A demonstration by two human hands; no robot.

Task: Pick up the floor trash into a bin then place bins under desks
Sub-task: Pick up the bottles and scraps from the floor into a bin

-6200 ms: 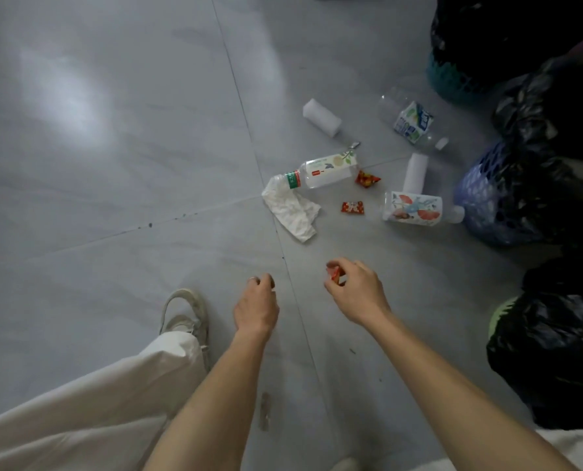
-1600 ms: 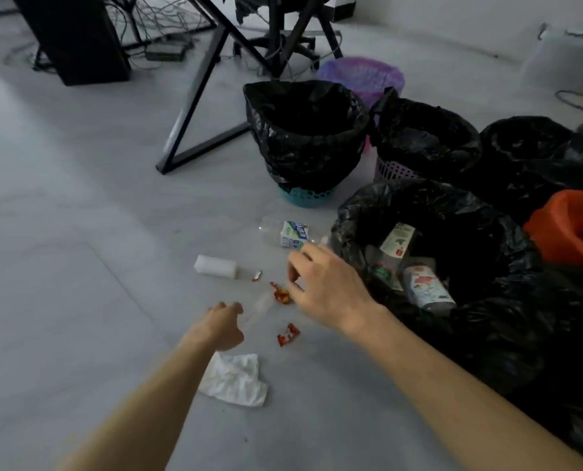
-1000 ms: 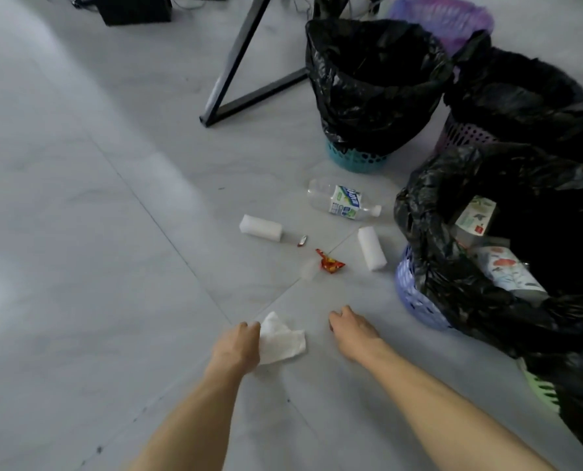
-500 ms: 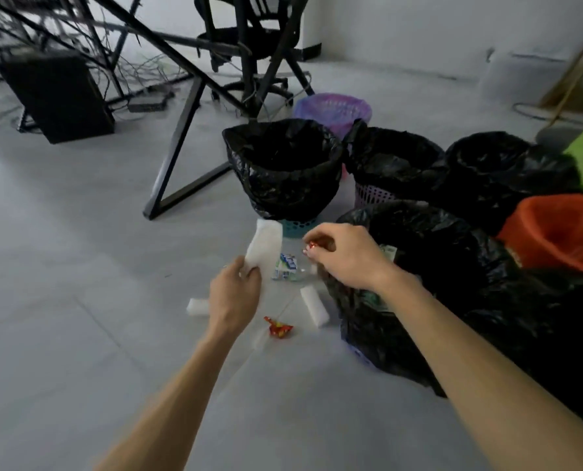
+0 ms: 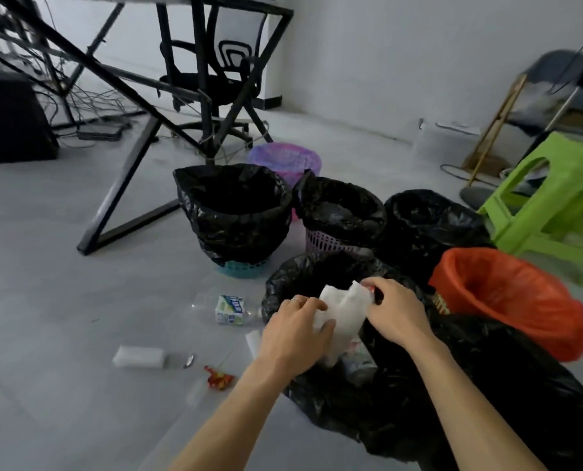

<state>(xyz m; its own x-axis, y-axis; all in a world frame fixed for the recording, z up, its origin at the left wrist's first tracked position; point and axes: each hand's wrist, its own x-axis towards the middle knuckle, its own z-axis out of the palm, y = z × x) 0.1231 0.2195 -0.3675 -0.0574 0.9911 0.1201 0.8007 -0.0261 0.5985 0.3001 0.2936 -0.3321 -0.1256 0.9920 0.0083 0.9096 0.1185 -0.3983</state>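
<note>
A crumpled white paper tissue [image 5: 342, 312] is held above the open mouth of the nearest bin, a basket lined with a black plastic bag [image 5: 320, 396]. It is gripped on both sides: the left hand [image 5: 295, 334] is closed on its left edge, thumb under and fingers over, with a ring seen on one finger, while the right hand [image 5: 393, 312] is pinched on its upper right corner. A small red item is glimpsed at the right fingertips, but it cannot be made out clearly. Inside the bin, below the tissue, pale rubbish is dimly seen.

On the grey tiled floor [image 5: 62, 283] to the left of this bin, several pieces are still lying: a clear plastic bottle with a blue and green label [image 5: 228, 309] just beside the bin, a white foam block [image 5: 139, 357] further left, a small silvery scrap [image 5: 188, 360] near that block, and a red and yellow crumpled wrapper [image 5: 219, 379] close to the left forearm.

Behind the near bin, a teal basket lined in black [image 5: 235, 215], a pink basket lined in black [image 5: 341, 212], a purple-lined bin [image 5: 285, 161] and an orange-lined bin [image 5: 507, 297] are grouped. A black metal desk frame [image 5: 126, 185] and a lime green plastic stool [image 5: 548, 195] are seen beyond.
</note>
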